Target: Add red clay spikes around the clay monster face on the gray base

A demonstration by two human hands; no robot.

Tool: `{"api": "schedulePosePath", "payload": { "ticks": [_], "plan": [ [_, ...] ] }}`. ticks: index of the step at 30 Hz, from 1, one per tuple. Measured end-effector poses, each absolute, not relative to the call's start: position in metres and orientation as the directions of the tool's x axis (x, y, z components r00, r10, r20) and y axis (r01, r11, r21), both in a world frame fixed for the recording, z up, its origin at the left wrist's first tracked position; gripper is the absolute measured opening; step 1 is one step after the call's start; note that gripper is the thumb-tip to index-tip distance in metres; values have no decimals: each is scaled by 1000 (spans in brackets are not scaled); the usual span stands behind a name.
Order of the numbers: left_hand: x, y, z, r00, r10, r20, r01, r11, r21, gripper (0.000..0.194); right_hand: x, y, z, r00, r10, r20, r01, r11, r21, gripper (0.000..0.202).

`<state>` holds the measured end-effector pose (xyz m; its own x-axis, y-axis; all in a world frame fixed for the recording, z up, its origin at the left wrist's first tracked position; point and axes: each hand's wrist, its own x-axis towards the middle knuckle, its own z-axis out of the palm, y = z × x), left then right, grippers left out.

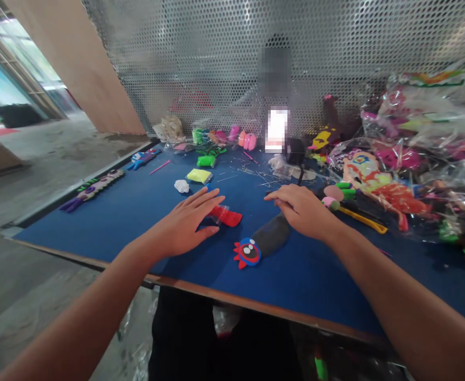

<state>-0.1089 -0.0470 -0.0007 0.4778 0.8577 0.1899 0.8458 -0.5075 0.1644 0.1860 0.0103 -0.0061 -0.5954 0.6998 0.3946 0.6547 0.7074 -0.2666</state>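
Note:
My left hand [187, 222] is spread palm down, fingers stretched out and thumb apart, holding nothing. Beside its fingers lies a red clay pack [229, 216] in clear wrapping, partly covered by the hand. My right hand [306, 210] hovers at the far end of a dark grey clay body [272, 235]; its index finger points left, the other fingers are partly hidden, and nothing shows in its grasp. Joined to that body is a round clay head [249, 252] in blue and red, with white dots and red spikes. A white clay lump [182, 186] and a yellow clay pack [199, 175] lie beyond my left hand.
Finished clay figures [93, 189] line the left edge of the blue table [137, 227]. Thin wires [252, 172] are scattered at the back. A yellow tool [363, 219] and bagged clay pieces [379, 180] crowd the right. A perforated metal panel [200, 58] stands behind.

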Motion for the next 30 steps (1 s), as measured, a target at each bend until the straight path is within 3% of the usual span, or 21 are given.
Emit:
{"api": "schedulePosePath", "payload": {
  "ticks": [4, 9, 14, 19, 30],
  "plan": [
    [-115, -27, 4, 539, 841, 42, 829, -538, 154, 44, 190, 15, -6, -438, 742, 507, 710, 632, -311, 30],
    [-112, -21, 6, 474, 868, 146, 856, -494, 153, 34, 192, 18, -4, -288, 765, 576, 754, 552, -357, 23],
    [-88, -2, 15, 554, 800, 228, 766, -598, 237, 30, 183, 14, -8, -341, 783, 520, 660, 593, -461, 22],
    [-53, 35, 23, 691, 671, 268, 601, -740, 303, 27, 175, 15, -16, -422, 789, 447, 536, 615, -579, 43],
    [-53, 44, -13, 555, 762, 333, 446, -611, 655, 29, 163, 23, -24, -365, 801, 474, 572, 595, -564, 46]
  ]
}}
